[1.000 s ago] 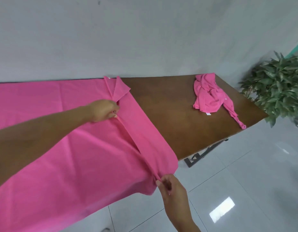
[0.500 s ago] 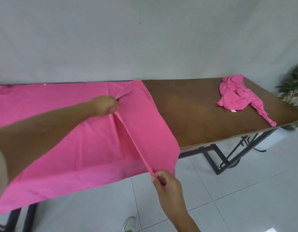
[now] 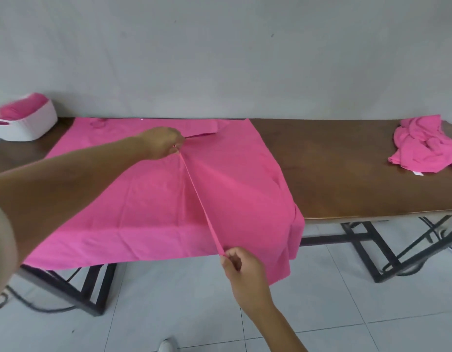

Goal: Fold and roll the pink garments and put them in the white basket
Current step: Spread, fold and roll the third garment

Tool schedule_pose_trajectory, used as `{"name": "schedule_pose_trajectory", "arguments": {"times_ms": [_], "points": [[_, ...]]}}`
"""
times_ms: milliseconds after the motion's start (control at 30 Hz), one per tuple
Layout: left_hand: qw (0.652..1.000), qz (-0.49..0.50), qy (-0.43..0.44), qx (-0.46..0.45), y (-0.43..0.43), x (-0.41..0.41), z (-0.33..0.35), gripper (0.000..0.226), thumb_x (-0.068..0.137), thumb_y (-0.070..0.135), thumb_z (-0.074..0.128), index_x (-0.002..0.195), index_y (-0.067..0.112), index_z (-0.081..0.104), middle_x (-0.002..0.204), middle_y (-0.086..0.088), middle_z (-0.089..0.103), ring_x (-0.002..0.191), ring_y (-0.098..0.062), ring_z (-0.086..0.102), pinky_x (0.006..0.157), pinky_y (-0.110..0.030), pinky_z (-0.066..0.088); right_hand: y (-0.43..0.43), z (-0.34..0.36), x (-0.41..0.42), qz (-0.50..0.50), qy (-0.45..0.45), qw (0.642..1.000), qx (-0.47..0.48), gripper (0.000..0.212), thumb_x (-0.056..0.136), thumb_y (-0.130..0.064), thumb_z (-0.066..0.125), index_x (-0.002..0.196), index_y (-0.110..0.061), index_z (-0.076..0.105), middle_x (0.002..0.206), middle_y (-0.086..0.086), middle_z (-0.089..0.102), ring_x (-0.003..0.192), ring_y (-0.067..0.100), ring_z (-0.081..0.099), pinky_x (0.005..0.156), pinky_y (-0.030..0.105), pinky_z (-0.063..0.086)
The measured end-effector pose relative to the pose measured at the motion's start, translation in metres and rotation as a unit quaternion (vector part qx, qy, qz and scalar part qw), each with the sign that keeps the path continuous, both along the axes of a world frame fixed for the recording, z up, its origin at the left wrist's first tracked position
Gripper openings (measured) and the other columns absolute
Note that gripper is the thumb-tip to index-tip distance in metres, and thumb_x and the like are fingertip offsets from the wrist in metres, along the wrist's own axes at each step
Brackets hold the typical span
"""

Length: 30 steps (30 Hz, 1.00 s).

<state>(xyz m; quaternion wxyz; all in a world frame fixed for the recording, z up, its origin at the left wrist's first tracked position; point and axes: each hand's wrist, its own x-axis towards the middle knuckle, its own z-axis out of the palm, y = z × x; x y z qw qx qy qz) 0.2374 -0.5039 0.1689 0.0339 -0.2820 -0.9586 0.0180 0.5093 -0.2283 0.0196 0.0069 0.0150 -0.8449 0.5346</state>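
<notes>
At the left end of the desk (image 3: 334,168), near the back edge: white basket (image 3: 29,125), rolled pink cloth (image 3: 19,107) inside. Just right of that, over the desk's left half: large pink garment (image 3: 143,199) spread flat, near side draped over the desk's front edge and hanging toward the floor. Above the desk, toward its back edge: left hand (image 3: 161,143), fingers pinched on a raised fold of that garment. From there, a taut ridge of cloth running down to the desk's front edge. Just off that front edge, below desk height: right hand (image 3: 242,265), fingers and thumb curled tight on the other end of the same ridge. Across the desk's middle: bare brown top. At the desk's right end: second pink garment (image 3: 423,146), crumpled in a heap, well apart from the spread one, small white label (image 3: 418,173) at its near side. Under the desk: black metal frame (image 3: 334,241) on pale floor tiles (image 3: 321,313). Behind the desk: grey wall (image 3: 220,59).
</notes>
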Motion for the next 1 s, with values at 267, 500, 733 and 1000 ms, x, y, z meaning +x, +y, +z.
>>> {"name": "schedule_pose_trajectory", "arguments": {"times_ms": [267, 500, 733, 1000], "points": [[0.999, -0.012, 0.047, 0.015, -0.089, 0.011, 0.012, 0.007, 0.093, 0.009, 0.066, 0.088, 0.005, 0.064, 0.092, -0.016, 0.064, 0.083, -0.035, 0.061, 0.076, -0.046, 0.051, -0.075, 0.014, -0.006, 0.051, 0.018, 0.998, 0.017, 0.026, 0.094, -0.034, 0.059, 0.071, -0.027, 0.049, 0.059, -0.01, 0.048, 0.057, 0.009, 0.041, 0.06, 0.038, 0.04], [0.999, 0.002, 0.035, 0.017, -0.164, 0.007, 0.025, 0.006, 0.094, 0.011, 0.064, 0.091, 0.005, 0.064, 0.097, -0.014, 0.065, 0.089, -0.033, 0.061, 0.078, -0.039, 0.046, -0.166, 0.028, -0.007, 0.041, -0.012, 0.998, -0.04, 0.021, 0.093, -0.026, 0.066, 0.074, -0.02, 0.06, 0.059, -0.008, 0.053, 0.056, 0.005, 0.045, 0.058, 0.028, 0.04], [0.999, -0.018, 0.04, -0.023, -0.234, -0.001, 0.045, 0.01, 0.099, 0.013, 0.058, 0.101, 0.004, 0.063, 0.103, -0.013, 0.06, 0.093, -0.033, 0.059, 0.076, -0.034, 0.04, -0.261, 0.036, -0.008, 0.028, -0.031, 0.998, -0.05, 0.021, 0.093, -0.026, 0.066, 0.074, -0.018, 0.061, 0.059, -0.009, 0.052, 0.058, 0.004, 0.044, 0.058, 0.028, 0.039], [0.995, -0.053, 0.061, -0.051, -0.304, -0.014, 0.068, 0.009, 0.097, 0.01, 0.058, 0.101, 0.004, 0.063, 0.102, -0.011, 0.059, 0.091, -0.032, 0.059, 0.075, -0.038, 0.045, -0.352, 0.054, -0.017, 0.012, -0.008, 0.998, -0.06, 0.018, 0.094, -0.025, 0.066, 0.078, -0.019, 0.064, 0.063, -0.006, 0.059, 0.058, 0.004, 0.047, 0.059, 0.031, 0.042]]}}
